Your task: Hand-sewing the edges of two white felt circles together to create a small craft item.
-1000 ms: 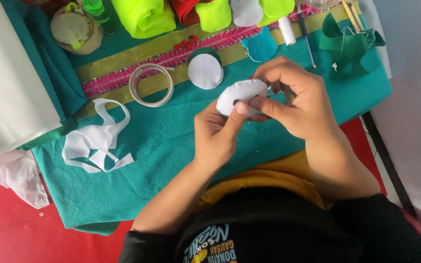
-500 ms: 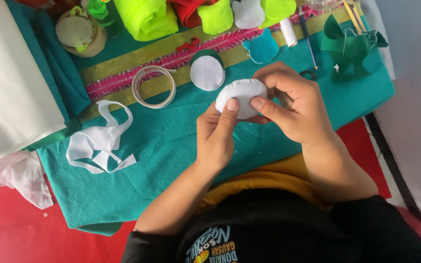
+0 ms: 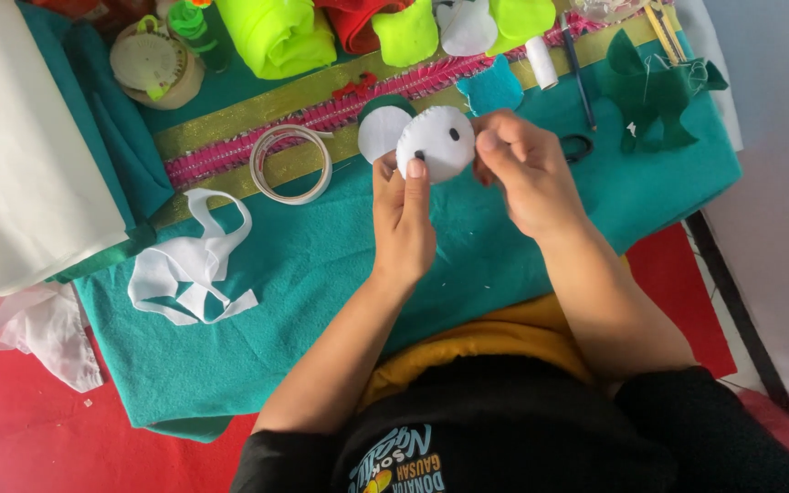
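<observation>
Above the teal felt sheet (image 3: 321, 274), I see both hands pinching a white felt disc (image 3: 437, 141), left hand (image 3: 404, 224) low, right hand (image 3: 522, 169) at its edge. It looks light and floppy, so I judge the rim the best hold.

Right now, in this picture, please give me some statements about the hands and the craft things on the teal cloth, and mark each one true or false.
1. Both hands hold the white felt disc with two dark dots. True: the left hand and the right hand pinch it.
2. The tape ring lies right of the hands. False: it lies to their left.
3. The white fabric scraps lie on the teal cloth. True.
4. The green felt shape is in the left hand. False: it lies on the cloth, beyond the right hand.
5. A second white circle lies just behind the disc. True.
</observation>
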